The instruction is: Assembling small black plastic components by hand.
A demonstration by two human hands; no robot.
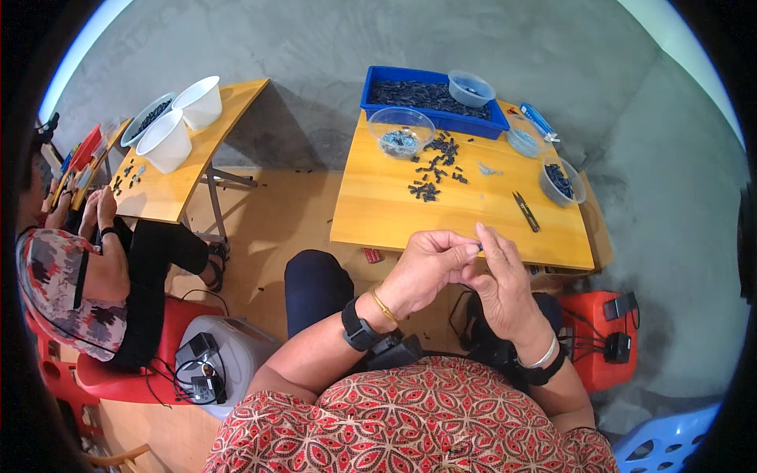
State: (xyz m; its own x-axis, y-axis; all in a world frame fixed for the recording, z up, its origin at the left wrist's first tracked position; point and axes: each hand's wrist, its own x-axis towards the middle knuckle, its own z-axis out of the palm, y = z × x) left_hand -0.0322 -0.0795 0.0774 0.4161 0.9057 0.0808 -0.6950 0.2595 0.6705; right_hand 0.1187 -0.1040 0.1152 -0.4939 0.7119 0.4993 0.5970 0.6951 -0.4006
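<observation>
Just in front of the near edge of the yellow table (473, 221), my two hands meet. My left hand (430, 264) is closed in a pinch, with a small dark piece (479, 247) showing at its thumb tip. My right hand (506, 288) presses against it, fingers together and pointing up; what its fingertips hold is hidden. Beyond my hands, loose small black plastic pieces (441, 162) lie scattered on the tabletop. Black tweezers (526, 212) rest to the right of them, and a few tiny pale pieces (489, 169) lie nearby.
A blue tray (501, 126) full of black pieces stands at the back, a clear bowl (471, 88) on it. More bowls (402, 130) (561, 181) hold small parts. At left a person (75, 276) works at another table (177, 185) with white tubs (165, 142).
</observation>
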